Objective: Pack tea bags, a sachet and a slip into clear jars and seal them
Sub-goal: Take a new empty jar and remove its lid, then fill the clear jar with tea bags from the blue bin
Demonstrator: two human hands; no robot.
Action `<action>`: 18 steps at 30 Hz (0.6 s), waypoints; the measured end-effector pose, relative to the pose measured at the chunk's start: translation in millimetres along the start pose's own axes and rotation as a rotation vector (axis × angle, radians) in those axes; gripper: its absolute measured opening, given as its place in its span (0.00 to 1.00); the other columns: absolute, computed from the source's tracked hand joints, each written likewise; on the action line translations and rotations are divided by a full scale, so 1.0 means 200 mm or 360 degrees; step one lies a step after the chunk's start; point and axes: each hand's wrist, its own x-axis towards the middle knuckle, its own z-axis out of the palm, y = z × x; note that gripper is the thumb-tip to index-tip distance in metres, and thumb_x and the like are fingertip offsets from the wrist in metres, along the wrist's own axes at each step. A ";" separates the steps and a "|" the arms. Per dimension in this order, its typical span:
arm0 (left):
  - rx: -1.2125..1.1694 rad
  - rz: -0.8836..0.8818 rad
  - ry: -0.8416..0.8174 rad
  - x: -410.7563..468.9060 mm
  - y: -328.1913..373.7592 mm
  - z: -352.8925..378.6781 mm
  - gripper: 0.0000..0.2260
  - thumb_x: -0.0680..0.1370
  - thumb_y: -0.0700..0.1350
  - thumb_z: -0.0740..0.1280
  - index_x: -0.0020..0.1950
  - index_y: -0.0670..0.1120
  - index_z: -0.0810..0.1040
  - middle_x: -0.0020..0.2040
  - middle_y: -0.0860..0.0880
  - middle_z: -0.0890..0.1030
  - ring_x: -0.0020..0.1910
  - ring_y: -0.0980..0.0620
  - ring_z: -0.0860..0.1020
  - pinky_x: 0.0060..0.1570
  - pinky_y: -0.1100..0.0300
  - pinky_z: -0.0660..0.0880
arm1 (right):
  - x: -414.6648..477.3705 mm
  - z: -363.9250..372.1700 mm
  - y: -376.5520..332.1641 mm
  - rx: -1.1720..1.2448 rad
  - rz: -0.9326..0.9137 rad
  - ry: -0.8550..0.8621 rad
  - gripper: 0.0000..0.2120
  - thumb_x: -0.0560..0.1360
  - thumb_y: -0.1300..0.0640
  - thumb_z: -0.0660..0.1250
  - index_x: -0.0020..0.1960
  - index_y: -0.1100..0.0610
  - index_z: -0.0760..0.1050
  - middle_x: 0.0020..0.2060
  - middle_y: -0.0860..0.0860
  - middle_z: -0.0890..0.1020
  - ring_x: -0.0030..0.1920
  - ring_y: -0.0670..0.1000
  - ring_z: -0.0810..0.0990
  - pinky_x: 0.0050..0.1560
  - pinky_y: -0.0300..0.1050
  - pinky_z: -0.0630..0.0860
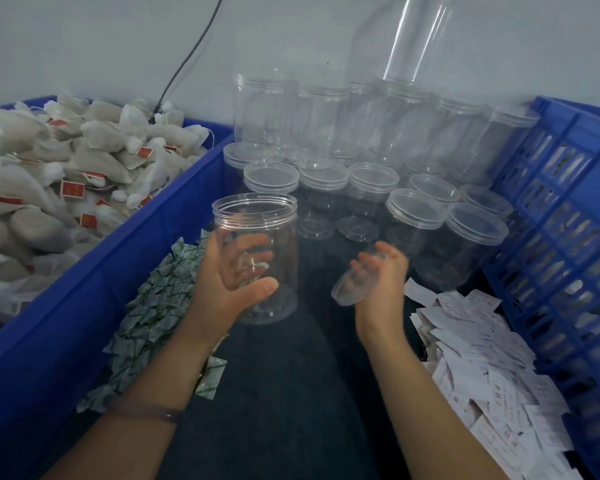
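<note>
My left hand [230, 271] grips an empty clear jar [257, 233] upright, its mouth open, above the dark table. My right hand [383, 275] holds a clear lid [349, 289] tilted on edge, just right of the jar; the hand is motion-blurred. White tea bags [49, 174] with red tags fill the blue bin on the left. Green-and-white sachets [153, 306] lie piled beside that bin. White paper slips [482, 362] are heaped at the right.
Several lidded clear jars [361, 195] stand and stack behind the hands, up to the wall. A blue bin wall [94, 282] borders the left, a blue slatted crate [561, 237] the right. A black cable [191, 53] runs down the wall.
</note>
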 end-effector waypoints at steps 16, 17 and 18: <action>0.0260 -0.0061 -0.0257 -0.03 -0.05 0.03 0.45 0.58 0.58 0.80 0.70 0.58 0.61 0.65 0.53 0.75 0.64 0.51 0.76 0.61 0.52 0.75 | -0.03 -0.02 0.19 -0.1075 -0.0597 -0.0326 0.13 0.81 0.59 0.59 0.63 0.58 0.76 0.66 0.51 0.74 0.72 0.51 0.64 0.73 0.46 0.60; 0.0243 -0.0080 -0.0286 -0.03 -0.04 0.03 0.47 0.59 0.61 0.80 0.71 0.56 0.60 0.65 0.52 0.75 0.64 0.51 0.76 0.61 0.52 0.74 | -0.05 -0.02 0.16 -0.0992 -0.0745 -0.0331 0.13 0.81 0.58 0.59 0.62 0.58 0.77 0.64 0.50 0.76 0.72 0.49 0.66 0.72 0.43 0.61; 0.0227 -0.0084 -0.0302 -0.03 -0.03 0.04 0.48 0.60 0.64 0.78 0.73 0.54 0.59 0.66 0.50 0.74 0.65 0.50 0.75 0.61 0.52 0.74 | -0.05 -0.02 0.14 -0.0873 -0.0860 -0.0378 0.14 0.81 0.55 0.58 0.61 0.56 0.78 0.62 0.49 0.78 0.69 0.48 0.70 0.69 0.41 0.64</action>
